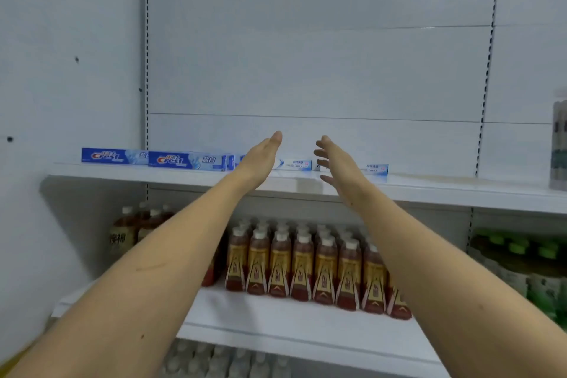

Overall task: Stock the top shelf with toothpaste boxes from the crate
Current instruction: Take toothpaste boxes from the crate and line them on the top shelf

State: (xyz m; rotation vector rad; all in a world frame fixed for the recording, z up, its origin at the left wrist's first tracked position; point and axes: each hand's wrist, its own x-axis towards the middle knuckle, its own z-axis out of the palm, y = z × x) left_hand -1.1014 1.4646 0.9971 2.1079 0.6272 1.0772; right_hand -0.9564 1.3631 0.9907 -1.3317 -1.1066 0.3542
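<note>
Forearms: both of yours reach up from the bottom corners and converge toward the shelf edge.
Lower shelf: rows of brown bottles [302,267] stand under your arms, with green-capped bottles [527,258] off to the right.
Top shelf [429,190]: its white front lip runs across just below your wrists; the board right of the boxes is bare as far as a clear pack [559,144] at the far right edge.
Left hand [260,159]: flat, fingers pressed together, palm facing inward, holding nothing.
Right hand [336,163]: fingers loosely spread, palm facing inward, holding nothing.
Gap: your palms face each other, apart, over the shelf's middle.
Toothpaste boxes [187,160]: blue ones lie lengthwise along the back left of the top shelf; two paler boxes [296,164] sit partly hidden behind your hands.
Back panel: plain white, wide open above the boxes.
</note>
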